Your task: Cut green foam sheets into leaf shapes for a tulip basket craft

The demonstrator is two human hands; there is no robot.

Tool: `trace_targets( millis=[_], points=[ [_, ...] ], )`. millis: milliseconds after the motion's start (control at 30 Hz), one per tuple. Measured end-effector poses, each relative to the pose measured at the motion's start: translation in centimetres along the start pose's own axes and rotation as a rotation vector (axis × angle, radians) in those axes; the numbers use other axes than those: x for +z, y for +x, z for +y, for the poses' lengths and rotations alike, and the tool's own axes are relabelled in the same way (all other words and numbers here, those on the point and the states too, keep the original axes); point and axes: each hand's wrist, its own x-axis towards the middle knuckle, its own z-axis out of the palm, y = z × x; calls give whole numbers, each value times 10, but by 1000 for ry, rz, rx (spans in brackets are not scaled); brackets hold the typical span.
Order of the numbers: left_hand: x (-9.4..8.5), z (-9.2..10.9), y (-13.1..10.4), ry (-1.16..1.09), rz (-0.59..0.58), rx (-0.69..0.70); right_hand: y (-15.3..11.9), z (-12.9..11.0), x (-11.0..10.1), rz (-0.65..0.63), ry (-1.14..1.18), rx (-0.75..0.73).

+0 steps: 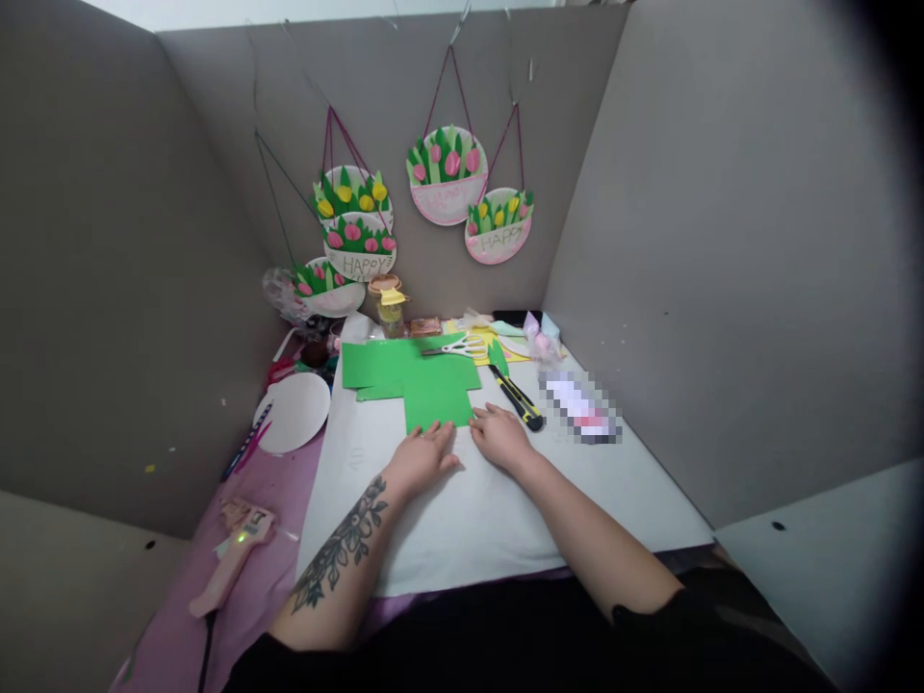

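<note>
Several sheets of green paper (pixel 437 390) overlap on the white sheet (pixel 505 520) that covers the table. My left hand (pixel 425 457) lies flat with its fingertips on the near edge of the green paper. At the paper's near right corner rests my right hand (pixel 500 435), fingers stretched out and holding nothing. White-handled scissors (pixel 466 346) lie across the far part of the green paper. Just beyond my right hand is a black and yellow utility knife (pixel 516 397). A cut green leaf shape (pixel 498 358) lies by the knife's tip.
At left are a white paper plate (pixel 295 414), pens (pixel 249 443) and a pink glue gun (pixel 235 558) with a lit green light. A blurred-out object (pixel 579 406) lies right. Paper-plate flower baskets (pixel 448 178) hang on the grey back panel (pixel 289 96); a jar (pixel 390 313) stands below.
</note>
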Motion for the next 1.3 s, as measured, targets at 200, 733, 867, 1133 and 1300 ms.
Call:
trace_targets(
  millis=[200, 733, 867, 1133, 1300],
  points=[
    [-15, -6, -16, 95, 71, -201, 1, 0, 4, 39, -15, -16],
    [-16, -18, -23, 175, 262, -400, -2, 3, -1, 101, -28, 21],
    [-15, -23, -20, 96, 461, -410, 0, -2, -2, 160, -47, -28],
    [6, -30, 0, 64, 338, -114, 14, -17, 1, 26, -199, -371],
    [11, -33, 1, 80, 372, -105, 21, -16, 0, -11, -223, -395]
  ],
)
